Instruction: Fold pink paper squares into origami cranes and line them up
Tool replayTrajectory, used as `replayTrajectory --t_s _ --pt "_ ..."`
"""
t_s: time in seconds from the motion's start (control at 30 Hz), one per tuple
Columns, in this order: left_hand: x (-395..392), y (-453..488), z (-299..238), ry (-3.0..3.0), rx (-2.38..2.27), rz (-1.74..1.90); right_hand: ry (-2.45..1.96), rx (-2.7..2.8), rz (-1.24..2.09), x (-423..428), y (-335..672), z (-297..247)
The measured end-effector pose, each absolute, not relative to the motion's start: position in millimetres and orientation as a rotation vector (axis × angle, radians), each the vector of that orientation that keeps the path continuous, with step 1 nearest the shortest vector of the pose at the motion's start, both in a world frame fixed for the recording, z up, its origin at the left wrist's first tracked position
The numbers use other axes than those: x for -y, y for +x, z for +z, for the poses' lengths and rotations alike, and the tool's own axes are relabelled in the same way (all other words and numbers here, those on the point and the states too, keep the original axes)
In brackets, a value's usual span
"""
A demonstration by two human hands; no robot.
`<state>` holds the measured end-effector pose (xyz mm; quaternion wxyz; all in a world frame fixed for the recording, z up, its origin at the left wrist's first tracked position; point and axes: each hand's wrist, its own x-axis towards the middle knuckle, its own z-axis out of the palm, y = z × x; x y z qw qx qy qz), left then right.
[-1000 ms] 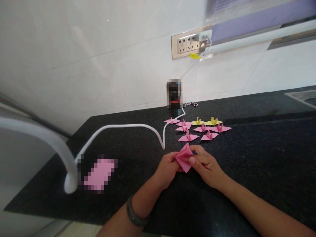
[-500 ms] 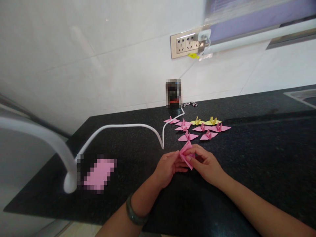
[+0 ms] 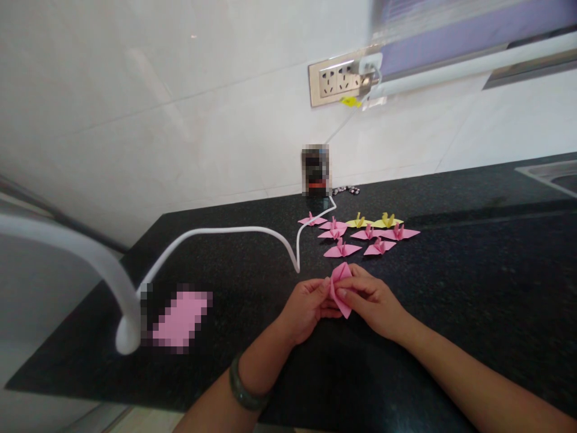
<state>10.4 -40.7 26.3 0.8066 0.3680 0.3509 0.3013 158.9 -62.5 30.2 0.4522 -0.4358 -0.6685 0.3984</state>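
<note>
Both of my hands meet over a folded piece of pink paper (image 3: 339,287) just above the black countertop (image 3: 473,300). My left hand (image 3: 306,307) pinches its left side with curled fingers; a dark bangle sits on that wrist. On the other side, my right hand (image 3: 374,300) grips the paper's right edge, thumb across the fold. Behind the hands lie several finished pink paper cranes (image 3: 341,249) and two yellow paper cranes (image 3: 374,221), spread in a loose cluster on the counter.
A white flexible arm (image 3: 85,258) curves in from the left, with a pink blurred patch (image 3: 180,319) beside its base. A white cable (image 3: 234,231) runs to a small blurred object (image 3: 316,171) by the wall. A wall socket (image 3: 338,81) and a sink edge (image 3: 550,174) lie beyond.
The pink paper has been folded narrower: a wide diamond a second ago, it is now a slim upright shape pinched between both hands. The hands have stayed in place.
</note>
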Motion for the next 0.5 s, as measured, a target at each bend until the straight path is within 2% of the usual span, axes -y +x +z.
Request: replayTrajectory --t_s 0.5 --pt "41.2 10.5 25.6 0.915 -0.842 0.653 -1.159 1.414 1.024 61.9 156.6 21.9"
